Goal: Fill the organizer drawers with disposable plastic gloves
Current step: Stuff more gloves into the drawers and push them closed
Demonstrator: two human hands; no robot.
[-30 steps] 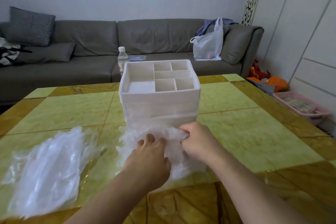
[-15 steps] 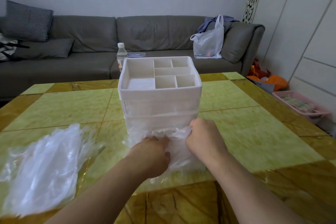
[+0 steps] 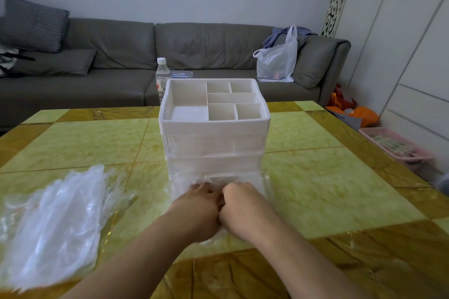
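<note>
A white organizer (image 3: 215, 126) with top compartments and clear drawers stands mid-table. Its bottom drawer (image 3: 260, 178) is pulled out toward me and holds crumpled clear plastic gloves (image 3: 181, 181). My left hand (image 3: 198, 211) and my right hand (image 3: 243, 211) sit side by side over that drawer, knuckles touching, fingers curled down into the gloves. A loose pile of clear gloves (image 3: 53, 223) lies on the table at the left.
The green and amber tiled table (image 3: 328, 189) spreads to the right. A water bottle (image 3: 162, 77) stands behind the organizer. A grey sofa (image 3: 109, 56) with a white plastic bag (image 3: 277, 60) is beyond. A pink basket (image 3: 398, 145) sits on the floor right.
Both hands have drawn together and pushed forward and down, pressing the wad of gloves into the bottom drawer. Less plastic spills out in front. The left pile has not moved.
</note>
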